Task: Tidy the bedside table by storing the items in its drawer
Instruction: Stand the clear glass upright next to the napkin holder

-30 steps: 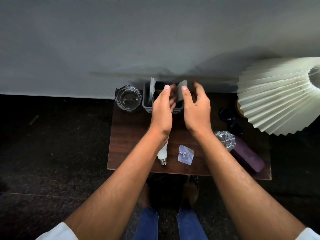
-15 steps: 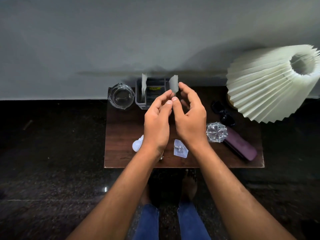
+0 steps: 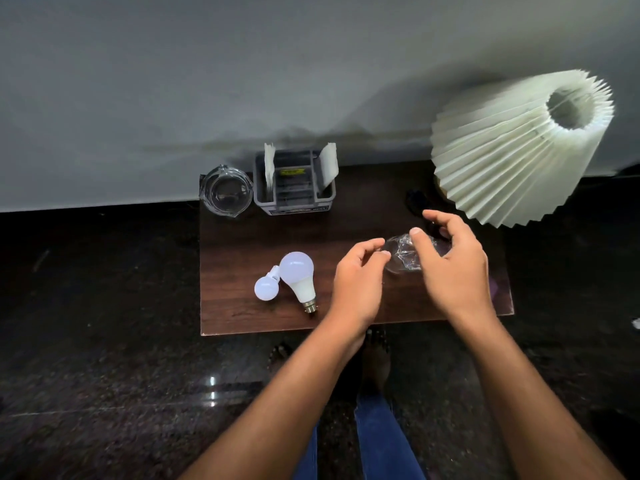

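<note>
I see both hands curled half open around the faceted glass piece (image 3: 403,252) on the table (image 3: 242,237), the left hand (image 3: 358,275) at its near side, the right hand (image 3: 450,268) arched over it, neither clearly gripping yet; I judge two hands steady something fragile. Half a second ago they pinched paper at the grey organiser (image 3: 294,183); now they are right of it, baring two bulbs (image 3: 294,275).

- bedside table (image 3: 249,237): dark wood-grain top, matt
- bulbs (image 3: 297,271): frosted white plastic, metal base
- lampshade (image 3: 512,147): pleated paper look
- glass jar (image 3: 225,192): clear, glossy
- floor (image 3: 104,375): polished speckled stone
</note>
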